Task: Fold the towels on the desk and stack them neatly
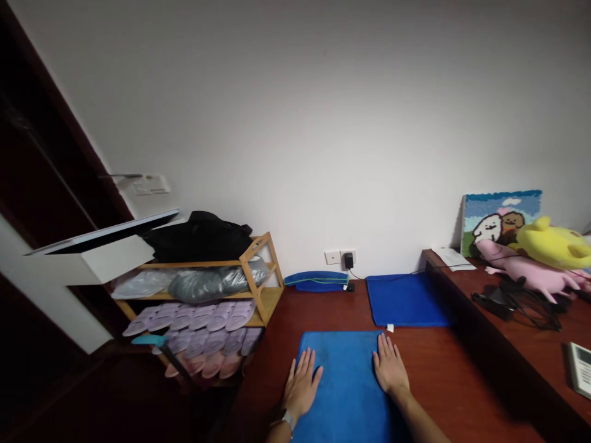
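Note:
A light blue cloth (346,381) lies spread flat on the reddish-brown wooden table (452,369). My left hand (301,384) rests flat across its left edge, fingers stretched out, with a watch on the wrist. On the opposite edge, near the far right corner, my right hand (390,366) lies flat with its fingers extended. Just beyond that hand is a darker blue cloth (406,299) with a small white tag. Against the wall sits a folded blue cloth (317,282) with a green edge line.
Left of the table stands a wooden rack (258,295) with several slippers (203,317), plastic bags and a black bag (203,237). A black plug (348,261) sits in the wall socket, its cord running right. The raised right surface holds plush toys (526,267) and a calculator (580,369).

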`<state>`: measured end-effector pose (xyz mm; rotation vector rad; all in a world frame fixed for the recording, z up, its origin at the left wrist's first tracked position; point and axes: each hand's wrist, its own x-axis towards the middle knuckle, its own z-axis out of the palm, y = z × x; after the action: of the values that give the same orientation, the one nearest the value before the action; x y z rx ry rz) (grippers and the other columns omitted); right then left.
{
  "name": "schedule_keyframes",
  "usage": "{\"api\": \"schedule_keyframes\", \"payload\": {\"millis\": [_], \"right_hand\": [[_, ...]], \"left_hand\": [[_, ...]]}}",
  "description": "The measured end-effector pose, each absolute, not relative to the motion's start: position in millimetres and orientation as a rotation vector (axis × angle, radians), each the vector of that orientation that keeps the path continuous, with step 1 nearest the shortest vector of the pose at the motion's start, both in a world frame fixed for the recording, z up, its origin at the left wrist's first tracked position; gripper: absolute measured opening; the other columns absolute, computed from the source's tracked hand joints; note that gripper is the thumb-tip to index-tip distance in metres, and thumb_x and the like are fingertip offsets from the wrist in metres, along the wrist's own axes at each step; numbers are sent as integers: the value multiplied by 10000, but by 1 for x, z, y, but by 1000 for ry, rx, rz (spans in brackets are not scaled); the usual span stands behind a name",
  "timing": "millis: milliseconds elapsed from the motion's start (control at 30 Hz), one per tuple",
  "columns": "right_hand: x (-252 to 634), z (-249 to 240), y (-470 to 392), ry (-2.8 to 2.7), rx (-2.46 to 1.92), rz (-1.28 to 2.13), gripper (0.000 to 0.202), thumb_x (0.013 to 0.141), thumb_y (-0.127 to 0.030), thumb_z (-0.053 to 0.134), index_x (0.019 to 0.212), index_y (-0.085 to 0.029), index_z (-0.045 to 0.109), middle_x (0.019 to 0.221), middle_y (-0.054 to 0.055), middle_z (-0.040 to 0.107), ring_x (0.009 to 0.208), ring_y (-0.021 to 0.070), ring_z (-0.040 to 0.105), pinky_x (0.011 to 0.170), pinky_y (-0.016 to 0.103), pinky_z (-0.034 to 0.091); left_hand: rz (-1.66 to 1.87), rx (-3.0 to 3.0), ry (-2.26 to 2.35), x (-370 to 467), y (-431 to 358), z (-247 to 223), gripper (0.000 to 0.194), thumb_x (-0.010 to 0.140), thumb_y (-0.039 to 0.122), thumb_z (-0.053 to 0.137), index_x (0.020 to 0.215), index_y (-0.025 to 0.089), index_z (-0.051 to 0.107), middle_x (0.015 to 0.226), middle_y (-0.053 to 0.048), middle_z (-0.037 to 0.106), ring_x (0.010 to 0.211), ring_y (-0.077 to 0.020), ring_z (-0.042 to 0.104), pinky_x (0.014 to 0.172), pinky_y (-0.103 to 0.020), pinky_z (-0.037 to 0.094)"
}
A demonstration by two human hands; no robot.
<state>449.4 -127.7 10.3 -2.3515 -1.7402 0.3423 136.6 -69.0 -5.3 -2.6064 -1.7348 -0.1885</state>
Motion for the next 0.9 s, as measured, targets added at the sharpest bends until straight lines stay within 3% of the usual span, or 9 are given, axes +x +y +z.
{"api": "schedule_keyframes", "payload": {"millis": [133,267,433,767,900], "right_hand": [[450,11,-127,-1717,-2307,354,712,1010,-450,130,1614,-75,162,1706,54,147,1582,220,100,1293,402,71],[452,9,-128,-1764,-2322,343,694,1008,-410,147,1611,-69,170,1704,63,136,1582,230,96,1292,411,81],[454,2,-127,-1862,-2295,317,661,995,-368,202,1606,-124,265,1703,58,150,1582,240,90,1287,435,71],[451,6,-127,-1747,-2376,333,713,1010,-459,102,1617,-86,143,1709,30,128,1583,204,89,1290,392,92],[452,8,-128,-1743,-2386,336,710,1010,-451,131,1620,-88,155,1709,43,141,1582,201,103,1288,391,93]], "left_hand": [[-341,-2611,-1663,176,-74,7,669,1057,554,183,1625,201,180,1681,-67,253,1556,-250,243,1278,-504,249],[-391,-2909,-1288,265,-86,10,629,1067,507,180,1634,247,99,1695,-12,207,1565,-212,208,1286,-450,259],[-410,-3006,-1369,329,-85,-5,631,1063,478,70,1630,218,159,1691,-33,228,1570,-197,177,1299,-451,211],[-301,-2639,-1812,180,-31,6,791,1026,636,126,1602,119,291,1678,-113,262,1561,-262,229,1283,-485,220],[-354,-2549,-1841,160,-26,6,786,1024,646,150,1601,135,303,1670,-117,292,1560,-263,234,1273,-492,243]]}}
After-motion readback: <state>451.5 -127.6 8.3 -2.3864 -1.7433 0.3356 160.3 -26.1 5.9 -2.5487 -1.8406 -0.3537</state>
